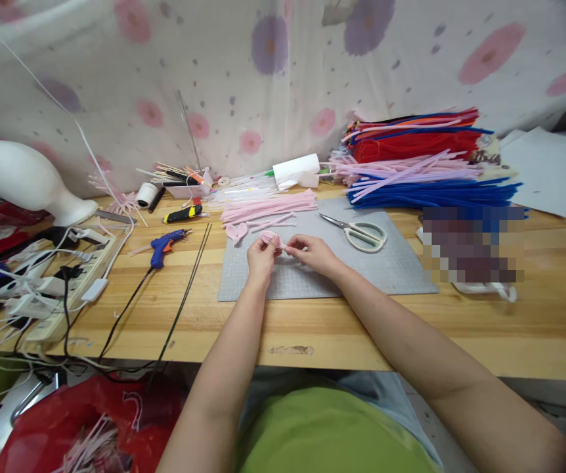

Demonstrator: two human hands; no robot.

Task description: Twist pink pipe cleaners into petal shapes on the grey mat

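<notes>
Over the grey cutting mat (312, 282), my left hand (262, 259) is closed round a pink pipe cleaner petal (269, 238). Beside it, my right hand (315, 255) pinches the lower end of the same piece, thumb and forefinger together. Just beyond my left hand lies a second pink looped piece (236, 234), made of pipe cleaner too. A bundle of pink pipe cleaners (268, 207) rests along the mat's back edge. Scissors (362, 235) with pale handles lie to the right of my hands, their blades slightly apart.
Left of the mat are a blue glue gun (165, 247), thin dark green rods (184, 295), a yellow-black utility knife (182, 213) and a power strip (76, 289) tangled with cables. Blue pipe cleaners (431, 193) and red ones (411, 146) are piled at the back right.
</notes>
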